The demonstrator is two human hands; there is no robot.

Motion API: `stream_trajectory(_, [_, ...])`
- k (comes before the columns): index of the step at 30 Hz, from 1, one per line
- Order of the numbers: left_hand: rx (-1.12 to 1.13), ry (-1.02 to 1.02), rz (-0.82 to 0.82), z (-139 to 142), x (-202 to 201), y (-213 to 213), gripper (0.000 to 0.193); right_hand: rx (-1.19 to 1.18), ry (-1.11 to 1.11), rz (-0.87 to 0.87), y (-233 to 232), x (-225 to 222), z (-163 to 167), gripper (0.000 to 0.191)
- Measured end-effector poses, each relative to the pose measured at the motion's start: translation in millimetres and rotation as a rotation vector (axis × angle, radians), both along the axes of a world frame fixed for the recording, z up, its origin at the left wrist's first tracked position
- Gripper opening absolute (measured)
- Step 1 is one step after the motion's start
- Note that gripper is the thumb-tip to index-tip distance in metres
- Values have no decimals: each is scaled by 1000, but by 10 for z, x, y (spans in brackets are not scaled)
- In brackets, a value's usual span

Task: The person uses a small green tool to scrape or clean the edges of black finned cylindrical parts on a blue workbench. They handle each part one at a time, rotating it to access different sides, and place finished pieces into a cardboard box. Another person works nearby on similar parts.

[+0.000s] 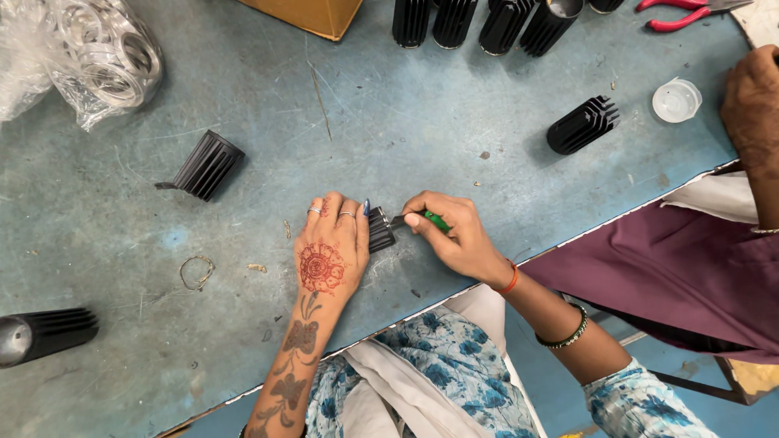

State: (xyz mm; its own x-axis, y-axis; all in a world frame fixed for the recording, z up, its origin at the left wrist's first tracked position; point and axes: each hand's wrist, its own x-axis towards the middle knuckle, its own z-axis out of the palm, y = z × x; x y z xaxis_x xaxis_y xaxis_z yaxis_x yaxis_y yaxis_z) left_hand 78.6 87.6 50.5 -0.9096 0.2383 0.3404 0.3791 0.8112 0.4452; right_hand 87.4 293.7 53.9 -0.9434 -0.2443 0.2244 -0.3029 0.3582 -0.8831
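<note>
On the blue worktable (454, 122), my left hand (331, 247) lies over a small black finned housing (380, 229), fingers together and pressing it down, the part showing just past the fingertips on the thumb side; my right hand (454, 235) has its fingers clamped on a green-handled screwdriver (426, 219), tip touching the housing; farther out lie two loose finned housings (207, 165) (583, 125), a bag of metal rings (101, 53) and red pliers (686, 15); another person's hand (751, 101) rests at the right edge.
</note>
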Motion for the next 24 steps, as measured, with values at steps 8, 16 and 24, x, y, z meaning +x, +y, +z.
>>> stream_trajectory(8, [-1,64,-8,-13,18,8,19,11,21,11,3,5,-27,12])
stream_trajectory(16, [18,97,-16,-30,24,8,18,10,39,61,14,-6,-15,11])
stream_trajectory(24, [21,60,7,-22,-26,-8,19,90,114,56,-29,39,3,4])
